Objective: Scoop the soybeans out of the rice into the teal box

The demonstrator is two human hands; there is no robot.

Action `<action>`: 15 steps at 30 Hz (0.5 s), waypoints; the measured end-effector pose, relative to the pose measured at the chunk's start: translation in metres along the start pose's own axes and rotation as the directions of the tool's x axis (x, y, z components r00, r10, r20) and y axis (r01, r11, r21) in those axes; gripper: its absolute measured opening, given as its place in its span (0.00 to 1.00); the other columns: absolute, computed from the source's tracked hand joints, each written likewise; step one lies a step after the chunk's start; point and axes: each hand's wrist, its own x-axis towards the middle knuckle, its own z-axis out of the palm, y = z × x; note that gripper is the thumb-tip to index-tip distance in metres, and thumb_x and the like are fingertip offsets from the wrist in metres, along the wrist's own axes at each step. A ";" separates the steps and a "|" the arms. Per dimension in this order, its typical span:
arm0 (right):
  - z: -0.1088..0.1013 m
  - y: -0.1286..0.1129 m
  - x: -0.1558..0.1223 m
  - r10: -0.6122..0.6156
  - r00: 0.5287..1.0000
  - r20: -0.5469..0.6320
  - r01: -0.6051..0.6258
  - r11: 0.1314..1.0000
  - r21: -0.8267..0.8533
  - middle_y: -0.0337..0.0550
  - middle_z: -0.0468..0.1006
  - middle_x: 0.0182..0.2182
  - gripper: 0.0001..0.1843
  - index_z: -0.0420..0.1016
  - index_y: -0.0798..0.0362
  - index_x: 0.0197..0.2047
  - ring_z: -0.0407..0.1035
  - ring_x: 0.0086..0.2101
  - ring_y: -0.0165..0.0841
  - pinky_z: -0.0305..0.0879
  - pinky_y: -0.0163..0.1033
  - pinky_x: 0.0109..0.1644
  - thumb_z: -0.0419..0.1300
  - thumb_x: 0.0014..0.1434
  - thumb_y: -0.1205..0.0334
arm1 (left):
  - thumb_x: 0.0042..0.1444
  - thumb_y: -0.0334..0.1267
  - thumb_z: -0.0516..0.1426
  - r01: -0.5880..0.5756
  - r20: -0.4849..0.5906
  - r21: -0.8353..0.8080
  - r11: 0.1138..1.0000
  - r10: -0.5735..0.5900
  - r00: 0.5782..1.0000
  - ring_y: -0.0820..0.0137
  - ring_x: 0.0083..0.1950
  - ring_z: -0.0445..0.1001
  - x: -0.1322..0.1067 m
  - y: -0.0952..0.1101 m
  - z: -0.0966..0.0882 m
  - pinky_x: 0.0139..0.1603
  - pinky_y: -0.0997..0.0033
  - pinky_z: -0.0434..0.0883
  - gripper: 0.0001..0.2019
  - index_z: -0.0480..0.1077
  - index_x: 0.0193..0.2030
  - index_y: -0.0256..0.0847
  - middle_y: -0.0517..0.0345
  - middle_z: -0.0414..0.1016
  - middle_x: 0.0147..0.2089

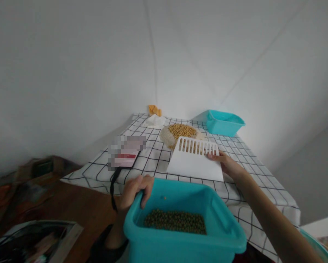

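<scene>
My left hand (138,190) is closed over the left rim of a turquoise plastic tub (185,244), held at the table's front edge. Small dark green beans (177,221), which look like mung beans, cover part of its floor. With my right hand (225,162) I grip the right edge of a white slotted board (193,164). It leans toward me, its slotted end over a pile of yellow soybeans (181,130). Whitish grains (168,138) lie beside the soybeans; the board hides part of the pile.
On the checked tablecloth (153,160), a phone (127,157) with a black strap lies at left. A second turquoise tub (224,124) stands at the back right. White tissue (155,121) and an orange cloth-like piece (154,110) sit at the back, near the white wall (98,73).
</scene>
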 end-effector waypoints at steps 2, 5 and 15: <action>-0.003 -0.001 0.002 -0.031 0.996 -0.078 0.031 0.999 0.008 0.50 0.86 0.43 0.22 0.79 0.53 0.47 0.81 0.39 0.43 0.76 0.42 0.41 0.72 0.50 0.53 | 0.71 0.53 0.41 0.003 -0.010 0.038 0.999 -0.003 1.000 0.61 0.25 0.63 -0.001 0.000 0.000 0.38 0.56 0.64 0.34 0.59 0.13 0.46 0.56 0.60 0.16; -0.006 -0.003 0.006 -0.046 0.978 -0.204 0.044 0.999 -0.012 0.51 0.86 0.42 0.23 0.78 0.52 0.48 0.81 0.40 0.47 0.76 0.44 0.39 0.71 0.50 0.51 | 0.71 0.52 0.41 0.023 0.001 0.075 0.997 -0.023 1.000 0.61 0.25 0.62 -0.001 0.000 -0.002 0.37 0.56 0.64 0.33 0.59 0.13 0.46 0.56 0.60 0.15; -0.014 -0.005 0.007 -0.151 0.930 -0.336 0.142 0.989 -0.051 0.46 0.87 0.42 0.24 0.79 0.50 0.46 0.81 0.44 0.47 0.76 0.45 0.48 0.73 0.48 0.50 | 0.71 0.49 0.40 0.030 0.002 0.055 0.998 -0.030 1.000 0.63 0.24 0.62 0.002 -0.004 0.008 0.39 0.57 0.62 0.33 0.58 0.13 0.46 0.58 0.58 0.15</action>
